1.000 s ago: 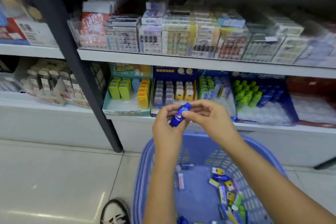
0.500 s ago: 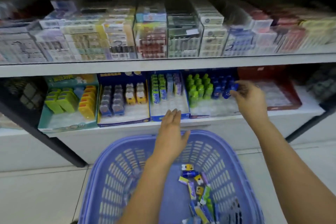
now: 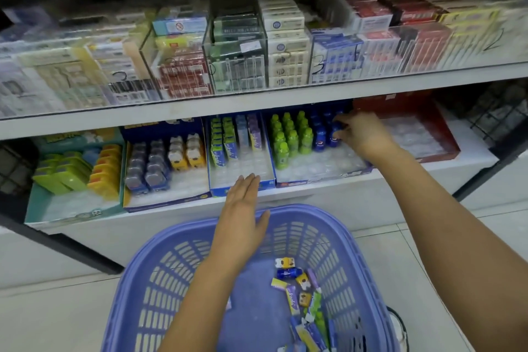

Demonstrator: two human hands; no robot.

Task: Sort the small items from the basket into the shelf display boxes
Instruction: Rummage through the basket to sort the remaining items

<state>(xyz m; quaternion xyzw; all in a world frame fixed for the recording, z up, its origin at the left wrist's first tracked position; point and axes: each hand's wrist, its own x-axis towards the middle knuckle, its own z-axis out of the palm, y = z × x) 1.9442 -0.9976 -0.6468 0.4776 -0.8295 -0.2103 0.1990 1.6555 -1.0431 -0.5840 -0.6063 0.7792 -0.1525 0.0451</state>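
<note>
A purple plastic basket [image 3: 171, 266] sits low in front of me, with several small packets and toy-like items [image 3: 297, 288] on its bottom right. My left hand [image 3: 243, 208] hovers flat over the basket's far rim, fingers straight, holding nothing. My right hand [image 3: 363, 134] reaches into the blue display box [image 3: 323, 177] on the lower shelf. Its fingertips pinch a small blue bottle [image 3: 334, 137] standing among the other blue bottles, next to rows of green bottles [image 3: 291, 134].
Left of that box stand a box of slim packs [image 3: 237, 188], a box of grey and yellow items [image 3: 165, 203] and a teal box [image 3: 71, 214]. A red box [image 3: 428, 151] lies to the right. Stacked cartons [image 3: 234, 66] fill the upper shelf.
Both hands held the blue bottle above the basket. My right hand carried it right into the blue box; my left hand let go and flattened over the basket rim.
</note>
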